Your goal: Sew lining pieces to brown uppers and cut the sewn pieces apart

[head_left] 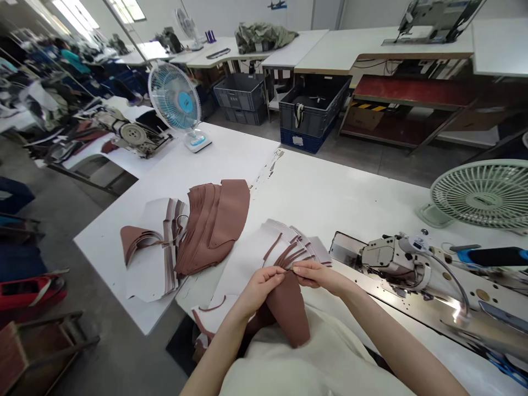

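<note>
My left hand and my right hand meet above my lap, thumbs and fingers pinched close together. Between them they grip the top edge of a brown leather-like piece, which hangs down over my clothing. A thin dark bit shows at the fingertips; whether it is thread or the piece's edge I cannot tell. Just beyond the hands lies a fanned stack of pale-backed pieces with brown edges. Farther left are a pile of brown cut pieces and a bundle of pale-backed pieces.
A sewing machine is set in the table on the right, with a green fan behind it and blue scissors at the lower right. A white-and-blue fan stands at the table's far left. Grey crates sit on the floor beyond.
</note>
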Available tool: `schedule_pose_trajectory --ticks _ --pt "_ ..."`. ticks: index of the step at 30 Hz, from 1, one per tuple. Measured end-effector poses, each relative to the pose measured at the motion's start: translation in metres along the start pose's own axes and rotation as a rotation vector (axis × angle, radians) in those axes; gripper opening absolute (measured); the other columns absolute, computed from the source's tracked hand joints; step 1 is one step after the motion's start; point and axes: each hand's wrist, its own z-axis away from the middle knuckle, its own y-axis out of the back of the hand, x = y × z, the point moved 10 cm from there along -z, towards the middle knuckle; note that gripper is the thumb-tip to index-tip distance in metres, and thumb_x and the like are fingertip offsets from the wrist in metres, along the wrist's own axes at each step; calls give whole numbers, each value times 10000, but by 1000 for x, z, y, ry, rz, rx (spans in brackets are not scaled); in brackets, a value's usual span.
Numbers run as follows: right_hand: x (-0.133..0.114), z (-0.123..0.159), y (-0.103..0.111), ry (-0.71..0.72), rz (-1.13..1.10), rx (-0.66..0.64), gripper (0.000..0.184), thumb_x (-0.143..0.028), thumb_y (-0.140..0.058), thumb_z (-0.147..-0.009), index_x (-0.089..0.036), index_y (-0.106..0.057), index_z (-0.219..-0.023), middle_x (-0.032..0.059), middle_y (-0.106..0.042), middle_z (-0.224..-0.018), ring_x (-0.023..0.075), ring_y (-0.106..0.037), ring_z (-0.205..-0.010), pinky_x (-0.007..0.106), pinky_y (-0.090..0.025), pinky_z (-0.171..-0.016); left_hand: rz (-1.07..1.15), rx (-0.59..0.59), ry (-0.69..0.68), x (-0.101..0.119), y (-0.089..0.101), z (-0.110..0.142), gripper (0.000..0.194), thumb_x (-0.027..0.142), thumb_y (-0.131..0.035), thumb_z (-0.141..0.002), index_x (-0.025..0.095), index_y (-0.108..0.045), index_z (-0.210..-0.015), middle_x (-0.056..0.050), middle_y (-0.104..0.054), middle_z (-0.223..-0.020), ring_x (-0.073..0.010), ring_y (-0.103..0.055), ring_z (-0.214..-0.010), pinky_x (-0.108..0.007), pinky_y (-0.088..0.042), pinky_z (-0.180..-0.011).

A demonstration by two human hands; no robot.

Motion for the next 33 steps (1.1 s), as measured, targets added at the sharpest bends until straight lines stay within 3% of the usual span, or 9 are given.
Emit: schedule_pose_trajectory --ticks 20,27,31,33 --pt "12 -3 3 27 -36 -2 502 -632 -565 -763 -186 -402 -600 -97 -261 -470 48 -171 -452 259 -69 -447 -102 -1 -9 6 -2 0 350 469 -620 -720 140 -661 -835 -18 -620 -773 -154 -501 -750 -254 -363 -712" --pt "19 3 14 31 -26 115 469 -629 -477 -817 -169 -532 -747 -82 -299 -523 55 -154 -457 259 -78 -455 -86 4 -3 5 -2 1 351 479 -612 -730 136 -637 -800 -11 -601 -743 -145 -502 -723 -246 -365 -688" --pt "18 6 18 97 129 261 406 -571 -648 -700 -189 -514 -725 -56 -404 -588 75 -317 -522 229 -230 -483 -61 13 -5 6 0 1 358 491 -602 -742 157 -593 -872 -11 -609 -772 -149 -533 -728 -246 -389 -678" --pt "13 8 29 160 238 376 365 -532 -637 -715 -196 -498 -687 -44 -434 -606 100 -390 -578 241 -315 -540 -117 -5 -28 6 6 5 376 457 -612 -748 182 -559 -998 -25 -632 -870 -169 -566 -803 -259 -419 -721"
